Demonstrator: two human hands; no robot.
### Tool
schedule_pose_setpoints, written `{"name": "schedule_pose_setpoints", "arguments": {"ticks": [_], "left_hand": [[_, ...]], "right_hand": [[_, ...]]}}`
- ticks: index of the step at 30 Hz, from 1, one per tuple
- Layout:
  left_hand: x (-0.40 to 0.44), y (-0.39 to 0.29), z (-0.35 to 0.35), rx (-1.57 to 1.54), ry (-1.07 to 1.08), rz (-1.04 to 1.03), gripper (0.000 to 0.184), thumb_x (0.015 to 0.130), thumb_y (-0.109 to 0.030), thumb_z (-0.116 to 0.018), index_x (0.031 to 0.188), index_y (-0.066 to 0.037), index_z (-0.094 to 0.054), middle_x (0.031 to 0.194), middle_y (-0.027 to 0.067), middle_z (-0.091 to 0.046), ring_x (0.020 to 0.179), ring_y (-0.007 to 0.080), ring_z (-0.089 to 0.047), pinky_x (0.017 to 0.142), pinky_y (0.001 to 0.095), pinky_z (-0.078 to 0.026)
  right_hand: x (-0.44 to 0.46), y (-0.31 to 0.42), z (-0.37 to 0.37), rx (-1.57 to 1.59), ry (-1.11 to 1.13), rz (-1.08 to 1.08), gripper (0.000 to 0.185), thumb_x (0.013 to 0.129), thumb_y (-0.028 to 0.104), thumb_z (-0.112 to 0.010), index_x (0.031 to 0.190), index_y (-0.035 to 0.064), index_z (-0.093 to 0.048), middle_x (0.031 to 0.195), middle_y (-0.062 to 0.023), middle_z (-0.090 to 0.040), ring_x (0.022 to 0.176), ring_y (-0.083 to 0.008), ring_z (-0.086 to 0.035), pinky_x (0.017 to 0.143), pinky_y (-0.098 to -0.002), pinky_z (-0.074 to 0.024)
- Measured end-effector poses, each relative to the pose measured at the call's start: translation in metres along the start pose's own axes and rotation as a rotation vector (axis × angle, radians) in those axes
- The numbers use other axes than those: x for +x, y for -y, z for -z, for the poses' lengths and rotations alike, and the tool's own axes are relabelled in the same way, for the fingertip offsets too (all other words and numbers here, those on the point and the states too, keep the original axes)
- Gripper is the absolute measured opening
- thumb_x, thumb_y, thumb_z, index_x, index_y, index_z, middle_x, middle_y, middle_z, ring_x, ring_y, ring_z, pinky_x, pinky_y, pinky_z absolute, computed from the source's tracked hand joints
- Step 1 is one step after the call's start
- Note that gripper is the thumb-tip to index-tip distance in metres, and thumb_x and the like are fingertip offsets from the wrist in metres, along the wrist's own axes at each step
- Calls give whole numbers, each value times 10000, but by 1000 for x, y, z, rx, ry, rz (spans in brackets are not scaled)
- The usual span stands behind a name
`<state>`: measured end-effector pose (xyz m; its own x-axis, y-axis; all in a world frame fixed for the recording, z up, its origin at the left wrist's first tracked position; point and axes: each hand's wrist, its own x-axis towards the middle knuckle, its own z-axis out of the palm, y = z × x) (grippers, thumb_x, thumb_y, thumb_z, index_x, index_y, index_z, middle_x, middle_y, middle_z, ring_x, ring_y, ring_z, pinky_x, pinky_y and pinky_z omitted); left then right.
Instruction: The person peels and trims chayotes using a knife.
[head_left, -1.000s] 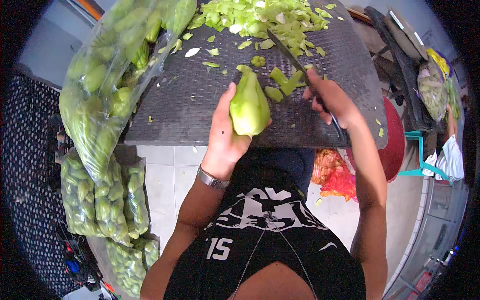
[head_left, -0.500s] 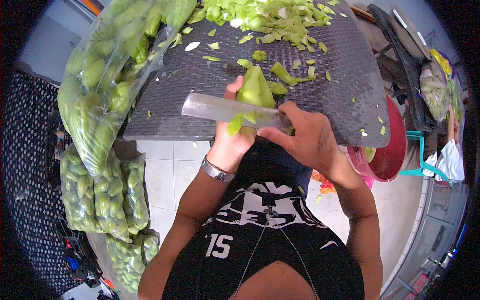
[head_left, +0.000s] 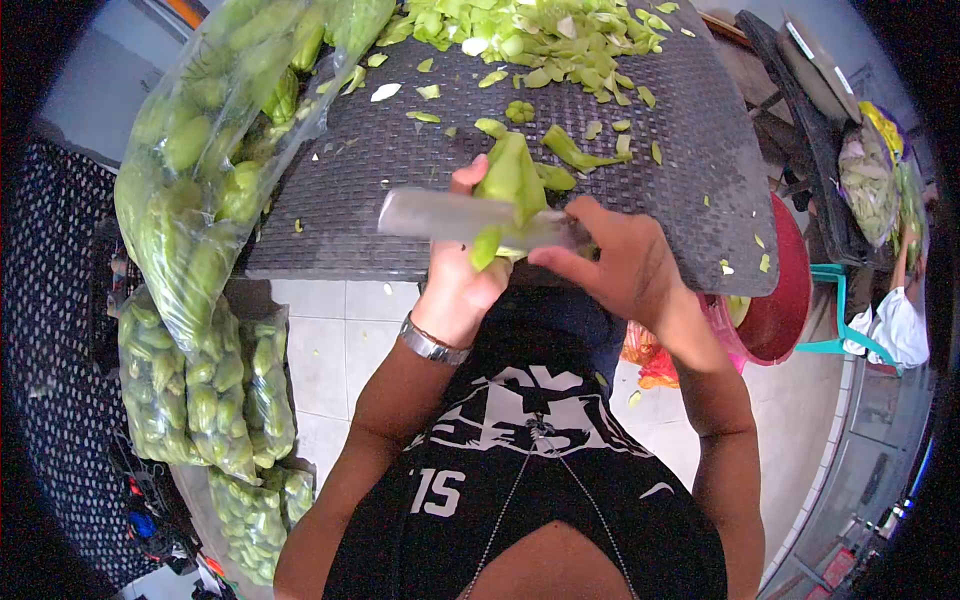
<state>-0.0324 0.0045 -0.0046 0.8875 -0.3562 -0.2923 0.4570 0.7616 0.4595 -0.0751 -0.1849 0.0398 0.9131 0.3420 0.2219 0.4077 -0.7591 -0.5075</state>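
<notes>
L hand [head_left: 462, 278] is curled round a green veg [head_left: 512, 172]; R hand [head_left: 625, 262] pinches the knife [head_left: 425, 217], blade across it, w/ peelings [head_left: 535, 42] heaped on the counter's [head_left: 350, 205] far side.

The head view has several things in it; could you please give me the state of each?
Left hand: wrapped around green vegetable
Right hand: gripping knife
Knife: blade crossing vegetable, blurred
Green vegetable: peel strip at blade
Peelings: loose, heaped on table
Large bag: filled, overhanging table edge
Floor bags: filled
Red tub: open
Watch: worn

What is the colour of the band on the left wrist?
The band is silver, in the head view.
</notes>
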Motion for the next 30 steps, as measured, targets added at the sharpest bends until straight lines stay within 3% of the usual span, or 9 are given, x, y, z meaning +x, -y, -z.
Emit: {"name": "schedule_pose_setpoints", "arguments": {"ticks": [7, 10, 13, 16, 17, 20, 23, 26, 30], "left_hand": [[-4, 1, -5, -12, 7, 0, 504, 983, -439, -578, 1336, -80, -602, 1177, 95, -696, 1017, 255, -685, 917, 402, -552], [-7, -3, 9, 80, 135, 71, 511, 1017, -468, -548, 1334, -70, -600, 1182, 85, -682, 1065, 214, -674, 980, 402, -526], [-16, -5, 9, 73, 116, 44, 545, 1014, -507, -530, 1344, -78, -595, 1183, 110, -693, 1023, 266, -689, 877, 425, -570], [-5, 8, -4, -135, 27, 87, 540, 1041, -522, -457, 1346, -94, -583, 1177, 113, -693, 1020, 281, -692, 780, 490, -592], [-4, 9, -2, -119, 40, 102, 529, 1058, -518, -397, 1338, -106, -574, 1174, 114, -692, 1026, 291, -691, 725, 546, -592], [-14, 8, 8, 165, -12, -3, 521, 1061, -510, -392, 1325, -101, -577, 1168, 120, -696, 1007, 291, -695, 716, 541, -584], [-17, -2, 3, 118, 94, 77, 555, 1067, -515, -401, 1343, -59, -555, 1171, 141, -683, 948, 291, -718, 617, 424, -624], [-12, 8, 8, 76, 24, 2, 551, 1056, -510, -401, 1325, -55, -556, 1115, 135, -700, 889, 292, -726, 598, 417, -627], [-13, 6, 0, 68, 76, 116, 531, 1046, -488, -405, 1324, -62, -555, 1081, 138, -709, 863, 304, -730, 579, 420, -619]], "right_hand": [[1, -1, 5, 30, 49, -48, 552, 895, 567, -707, 1003, 33, -615, 749, -241, -678, 750, -448, -697, 639, -516, -548], [3, -8, 14, 64, 69, -124, 512, 892, 527, -728, 1016, 41, -627, 748, -247, -668, 747, -456, -688, 626, -505, -534], [3, -7, 22, 58, 62, -222, 453, 882, 450, -769, 1044, 49, -638, 763, -251, -659, 754, -475, -668, 614, -477, -515], [-2, 0, 9, 35, 28, -31, 456, 895, 454, -752, 1049, 41, -636, 769, -257, -658, 770, -467, -677, 622, -468, -516], [-1, 2, 12, 55, 69, -65, 445, 901, 436, -751, 1053, 35, -633, 774, -254, -661, 789, -446, -696, 635, -458, -523], [2, -16, 11, 56, 63, -150, 576, 905, 602, -669, 1048, 46, -623, 763, -254, -685, 775, -464, -697, 663, -538, -546], [6, -36, 21, 98, 129, -279, 566, 904, 597, -673, 1046, 51, -627, 762, -254, -685, 777, -470, -696, 669, -542, -546], [-2, -25, 11, 48, 76, -116, 420, 890, 407, -767, 1042, 34, -644, 775, -243, -666, 770, -425, -706, 629, -433, -529], [1, -15, 12, 68, 34, -29, 426, 879, 414, -774, 1041, 40, -648, 782, -234, -669, 762, -441, -691, 627, -438, -526]]}}
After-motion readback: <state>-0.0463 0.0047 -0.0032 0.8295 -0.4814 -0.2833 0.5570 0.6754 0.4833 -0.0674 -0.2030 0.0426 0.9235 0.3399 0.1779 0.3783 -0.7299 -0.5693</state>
